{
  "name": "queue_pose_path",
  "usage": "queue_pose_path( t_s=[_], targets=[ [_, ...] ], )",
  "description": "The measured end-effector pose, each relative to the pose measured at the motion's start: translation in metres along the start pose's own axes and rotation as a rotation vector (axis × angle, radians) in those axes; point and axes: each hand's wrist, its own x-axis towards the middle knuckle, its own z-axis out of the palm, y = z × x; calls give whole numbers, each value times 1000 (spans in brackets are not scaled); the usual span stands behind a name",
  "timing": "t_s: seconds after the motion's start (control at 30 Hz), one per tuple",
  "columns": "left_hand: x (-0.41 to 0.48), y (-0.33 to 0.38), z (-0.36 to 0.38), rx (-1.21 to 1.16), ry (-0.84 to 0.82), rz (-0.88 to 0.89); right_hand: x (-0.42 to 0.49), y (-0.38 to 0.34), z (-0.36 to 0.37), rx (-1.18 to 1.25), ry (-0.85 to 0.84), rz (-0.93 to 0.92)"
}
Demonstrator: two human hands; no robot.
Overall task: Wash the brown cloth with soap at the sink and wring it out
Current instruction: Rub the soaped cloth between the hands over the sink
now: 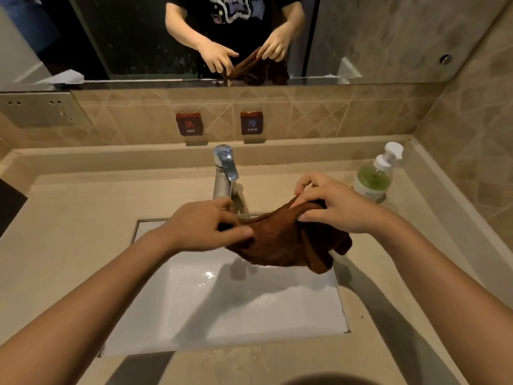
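Note:
The brown cloth [280,243] hangs bunched above the back of the white sink [222,309]. My left hand [202,226] grips its left end, just in front of the chrome faucet [224,170]. My right hand [336,207] pinches its upper right edge with thumb and fingers. A loose fold droops down toward the basin at the right. The soap bottle [374,176], clear with green liquid and a white pump, stands on the counter behind my right hand. I see no water running from the spout.
The sink floor looks wet, with drops on the counter's front edge [238,359]. HOT [190,125] and COLD [252,123] signs sit on the tiled wall behind the faucet. A mirror [222,37] above shows both hands and the cloth. Wall sockets [41,109] are at the left.

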Motion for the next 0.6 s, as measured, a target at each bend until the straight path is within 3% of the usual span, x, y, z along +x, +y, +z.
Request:
queue_pose_path(
  t_s=[0.1, 0.2, 0.27, 0.43, 0.6],
  targets=[
    [1, 11, 26, 90, -41, 96, 1, -5, 4, 123, -32, -6],
    [0, 24, 39, -293, 76, 62, 0, -9, 9, 421, 8, 31],
    [-2, 27, 38, -500, 156, 0, -1, -6, 13, 497, 55, 83],
    [-4, 25, 29, -852, 238, -193, 2, 4, 27, 506, 123, 191],
    [8, 31, 21, -1116, 284, -456, 10, 9, 35, 337, 287, 244]
  ],
)
